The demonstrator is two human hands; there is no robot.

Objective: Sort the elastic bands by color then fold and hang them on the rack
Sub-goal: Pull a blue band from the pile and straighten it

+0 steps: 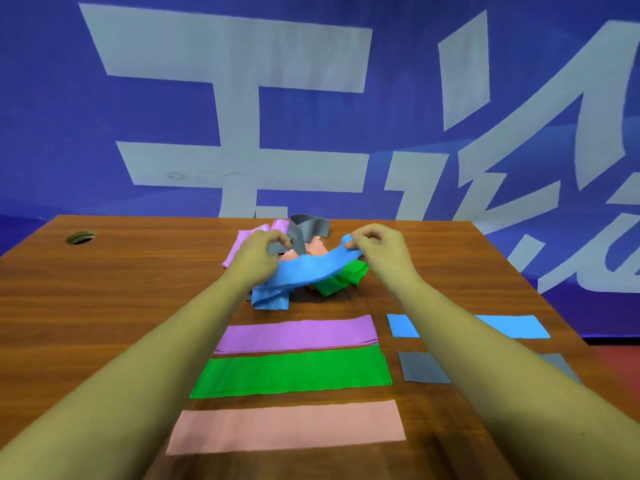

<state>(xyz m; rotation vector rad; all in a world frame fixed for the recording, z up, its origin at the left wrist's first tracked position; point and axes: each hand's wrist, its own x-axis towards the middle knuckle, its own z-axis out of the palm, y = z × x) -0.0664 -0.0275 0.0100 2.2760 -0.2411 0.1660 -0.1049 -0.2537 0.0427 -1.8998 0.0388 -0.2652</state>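
Elastic bands lie tangled in a pile (pixel 313 251) at the centre of the frame on the wooden table (pixel 121 271). The right hand (pixel 377 251) pinches 1 end of a loose blue band (pixel 304 273), raised across the pile. The left hand (pixel 258 258) curls into the pile's left side; whether it holds anything, I cannot tell. Below lie 5 flat bands: purple band (pixel 298 332), green band (pixel 291 372) and pink band (pixel 287 426) stacked lower centre, flat blue band (pixel 512 325) and grey band (pixel 422 367) lower right.

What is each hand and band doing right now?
loose blue band, lifted at one end
pile, tangled
right hand, pinching the loose blue band
left hand, fingers curled in the pile, grip unclear
purple band, flat
green band, flat
pink band, flat
sorted blue band, flat
grey band, flat
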